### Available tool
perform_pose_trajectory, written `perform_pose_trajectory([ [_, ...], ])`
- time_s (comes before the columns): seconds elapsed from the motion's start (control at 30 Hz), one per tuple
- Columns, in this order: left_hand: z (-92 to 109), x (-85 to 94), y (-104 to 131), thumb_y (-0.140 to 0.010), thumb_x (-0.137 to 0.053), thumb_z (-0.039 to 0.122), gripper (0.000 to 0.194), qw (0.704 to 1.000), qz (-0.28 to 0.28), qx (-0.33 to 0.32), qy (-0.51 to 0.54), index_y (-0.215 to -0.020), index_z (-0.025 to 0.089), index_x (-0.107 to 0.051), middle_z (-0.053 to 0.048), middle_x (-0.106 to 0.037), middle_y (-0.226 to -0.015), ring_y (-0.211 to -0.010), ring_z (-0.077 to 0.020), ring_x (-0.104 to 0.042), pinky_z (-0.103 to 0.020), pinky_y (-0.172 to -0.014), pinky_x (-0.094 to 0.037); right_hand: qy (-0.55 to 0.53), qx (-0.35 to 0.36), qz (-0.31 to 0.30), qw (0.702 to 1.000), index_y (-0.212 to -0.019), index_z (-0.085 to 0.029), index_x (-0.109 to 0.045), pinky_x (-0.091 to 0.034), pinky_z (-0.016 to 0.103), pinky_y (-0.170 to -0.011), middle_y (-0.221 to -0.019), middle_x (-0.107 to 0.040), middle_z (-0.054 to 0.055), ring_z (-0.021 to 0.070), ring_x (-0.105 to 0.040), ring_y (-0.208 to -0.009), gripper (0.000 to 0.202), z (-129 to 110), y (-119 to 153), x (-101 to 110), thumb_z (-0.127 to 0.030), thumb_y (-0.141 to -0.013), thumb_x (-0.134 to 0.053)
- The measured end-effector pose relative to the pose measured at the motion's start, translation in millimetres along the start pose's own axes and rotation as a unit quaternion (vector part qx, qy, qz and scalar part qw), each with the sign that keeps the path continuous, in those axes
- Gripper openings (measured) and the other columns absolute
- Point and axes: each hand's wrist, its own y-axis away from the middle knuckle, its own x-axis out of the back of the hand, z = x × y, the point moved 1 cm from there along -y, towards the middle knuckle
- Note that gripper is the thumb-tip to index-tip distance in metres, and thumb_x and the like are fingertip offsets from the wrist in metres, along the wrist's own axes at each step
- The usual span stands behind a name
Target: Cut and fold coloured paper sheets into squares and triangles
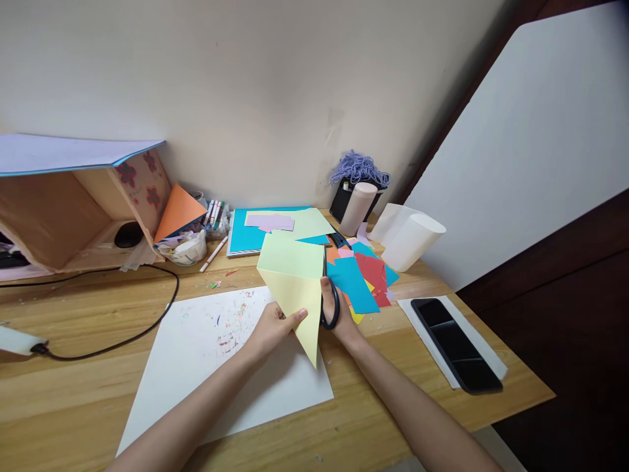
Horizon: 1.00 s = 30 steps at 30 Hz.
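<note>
A creased pale yellow sheet of paper (pixel 291 288) is held up over the desk, its lower part tapering to a point. My left hand (pixel 276 328) pinches it near the lower left edge, thumb on top. In my right hand (pixel 340 313) is a pair of black-handled scissors (pixel 330 311), upright along the sheet's right edge. I cannot tell whether the blades are in the paper. Beneath the hands lies a large white sheet (pixel 196 367) with coloured marks on it.
Coloured paper scraps (pixel 356 282) lie right of the scissors. A phone (pixel 457 344) rests near the right edge. Behind are stacked coloured sheets (pixel 240 239), a pink bottle (pixel 358 210) and a rolled white paper (pixel 410 242). A cardboard box (pixel 93 203) and black cable (pixel 174 295) occupy the left.
</note>
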Motion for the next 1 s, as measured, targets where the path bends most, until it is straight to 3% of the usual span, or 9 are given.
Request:
perform_pose_trajectory([
  [0.07,3,2.0,0,-0.067,-0.062,0.046,0.045,1.000,-0.001,-0.002,0.012,-0.094,0.010,-0.063,-0.011,-0.067,-0.085,-0.073,-0.0211,-0.060,-0.026,-0.060,-0.043,-0.038,-0.033,0.019,0.999,-0.064,-0.019,-0.051,-0.044,0.024,-0.043,-0.042,-0.050,-0.003,0.0142,-0.051,-0.040,0.049,5,-2,1,-0.064,-0.075,-0.036],
  [0.17,7,7.9,-1,-0.067,-0.062,0.045,0.049,0.999,-0.003,-0.001,0.038,-0.102,0.011,-0.060,-0.013,-0.066,-0.094,-0.082,-0.0237,-0.060,-0.030,-0.068,-0.045,-0.094,-0.090,0.044,0.991,-0.064,-0.020,-0.045,-0.037,0.021,-0.032,-0.038,-0.039,-0.008,0.0096,-0.041,-0.029,0.046,8,-7,4,-0.065,-0.072,-0.041],
  [0.33,20,25.3,-1,-0.066,-0.063,0.042,0.046,0.999,-0.038,0.008,0.015,-0.102,0.012,-0.060,-0.012,-0.065,-0.098,-0.085,-0.0248,-0.060,-0.031,-0.070,-0.045,-0.053,-0.076,0.042,0.995,-0.070,-0.017,-0.052,-0.041,0.019,-0.039,-0.047,-0.054,-0.004,0.0099,-0.051,-0.038,0.036,-4,-14,12,-0.052,-0.068,-0.059],
  [0.53,38,52.0,2,-0.065,-0.064,0.040,0.040,0.990,-0.098,0.059,-0.086,-0.096,0.014,-0.062,-0.009,-0.065,-0.092,-0.083,-0.0238,-0.059,-0.028,-0.065,-0.043,-0.140,-0.073,0.059,0.986,-0.074,-0.015,-0.052,-0.047,0.024,-0.047,-0.052,-0.058,-0.002,0.0107,-0.053,-0.043,0.031,-1,-17,16,-0.038,-0.062,-0.069],
  [0.73,36,76.7,-6,-0.064,-0.062,0.043,0.041,0.987,-0.017,0.064,-0.144,-0.093,0.014,-0.063,-0.009,-0.065,-0.091,-0.082,-0.0236,-0.059,-0.025,-0.059,-0.042,-0.114,-0.064,0.060,0.990,-0.070,-0.015,-0.053,-0.047,0.025,-0.046,-0.059,-0.063,0.003,0.0113,-0.055,-0.044,0.031,6,-14,9,-0.040,-0.062,-0.068],
  [0.8,38,81.5,-5,-0.064,-0.063,0.042,0.041,0.987,-0.014,0.059,-0.147,-0.094,0.015,-0.063,-0.009,-0.065,-0.092,-0.082,-0.0241,-0.059,-0.025,-0.059,-0.043,-0.081,-0.062,0.065,0.993,-0.068,-0.015,-0.053,-0.046,0.023,-0.044,-0.062,-0.063,0.004,0.0114,-0.055,-0.045,0.032,5,-11,7,-0.043,-0.063,-0.067],
  [1.0,57,84.6,8,-0.059,-0.068,0.033,0.034,0.979,-0.123,0.027,-0.161,-0.089,0.018,-0.066,-0.005,-0.066,-0.084,-0.083,-0.0246,-0.059,-0.026,-0.064,-0.044,-0.056,-0.080,0.143,0.985,-0.070,-0.016,-0.052,-0.042,0.021,-0.039,-0.050,-0.058,0.000,0.0137,-0.056,-0.045,0.034,5,-10,15,-0.044,-0.060,-0.069],
])
